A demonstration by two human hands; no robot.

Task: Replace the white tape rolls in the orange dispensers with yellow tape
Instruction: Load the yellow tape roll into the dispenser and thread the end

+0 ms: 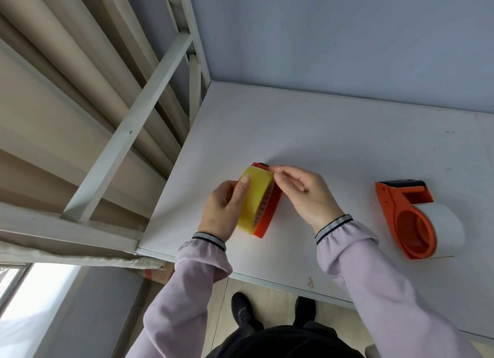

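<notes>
The left hand (223,210) clamps its grip around the yellow tape roll (257,200) seated in the near orange dispenser (270,213), steadying it at the worktop's (334,133) centre. The right hand (304,192) pinches narrowly at the roll's 12 o'clock edge, likely feeding the tape end toward the cutter. At 3 o'clock, the second dispenser (409,224) holds its white roll (443,221), awaiting replacement.

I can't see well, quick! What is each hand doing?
Left hand: closed around the yellow tape roll in its orange dispenser.
Right hand: fingertips pinched at the dispenser's top.
</notes>
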